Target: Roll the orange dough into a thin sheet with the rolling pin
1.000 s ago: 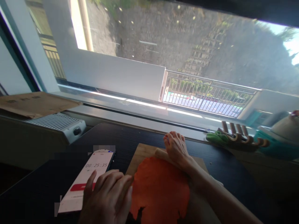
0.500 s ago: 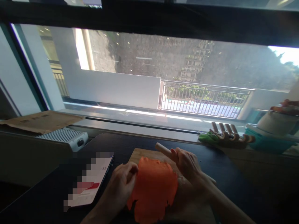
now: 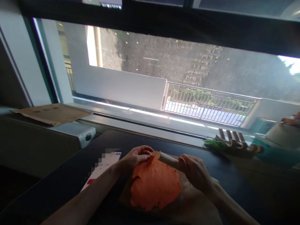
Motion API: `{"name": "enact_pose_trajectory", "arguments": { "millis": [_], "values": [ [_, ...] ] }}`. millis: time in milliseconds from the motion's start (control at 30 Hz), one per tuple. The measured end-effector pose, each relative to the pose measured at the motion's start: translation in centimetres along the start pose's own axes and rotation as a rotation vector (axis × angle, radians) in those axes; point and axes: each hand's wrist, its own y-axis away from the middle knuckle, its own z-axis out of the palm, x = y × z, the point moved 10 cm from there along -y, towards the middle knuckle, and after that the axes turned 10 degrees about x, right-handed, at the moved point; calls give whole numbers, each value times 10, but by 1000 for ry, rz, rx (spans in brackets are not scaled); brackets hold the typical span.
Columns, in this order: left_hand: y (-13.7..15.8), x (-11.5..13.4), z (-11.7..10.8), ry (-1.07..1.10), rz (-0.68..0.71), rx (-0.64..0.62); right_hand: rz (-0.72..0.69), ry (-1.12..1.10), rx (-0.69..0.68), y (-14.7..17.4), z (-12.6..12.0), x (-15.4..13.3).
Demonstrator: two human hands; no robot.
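Observation:
A thin, ragged-edged sheet of orange dough (image 3: 156,186) lies on a wooden board (image 3: 195,203). My left hand (image 3: 138,156) pinches the sheet's far-left edge, where a corner folds up into a point. My right hand (image 3: 195,170) is wrapped round a pale rolling pin (image 3: 170,160), which slants across the board's far right side. The pin's near end shows past my right wrist, and its left end is close to the raised dough corner. I cannot tell whether they touch.
Left of the board, a phone (image 3: 106,164) with a lit screen lies on the dark table (image 3: 93,145). Along the sill are a green cloth item (image 3: 214,143), a wooden rack (image 3: 234,142) and a teal container (image 3: 276,150). A brown paper envelope (image 3: 56,113) rests at far left.
My left hand has moved up and right along the dough. The sheet has turned, and its far edge now lifts beside the pin. The view has shifted slightly.

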Motion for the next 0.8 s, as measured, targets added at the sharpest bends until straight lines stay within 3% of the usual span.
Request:
{"name": "enact_pose_trajectory", "arguments": {
  "millis": [233,333,500,633,667,733,800],
  "values": [
    [-6,-3,22,181,-151,-32,122,-86,60,-7,-2,19],
    [-13,-5,27,-18,-48,-16,111,-35,57,-3,-10,28],
    [-30,10,-2,-317,178,251,45,1,-89,4,0,22],
    [10,54,-25,-454,437,414,17,52,-188,8,21,13],
    [30,66,-19,-614,570,416,19,59,-200,8,26,11],
    [64,66,1,-875,709,323,31,62,-207,8,33,3],
    [92,50,16,-1061,820,254,57,45,-187,6,38,-9]
  ]
}}
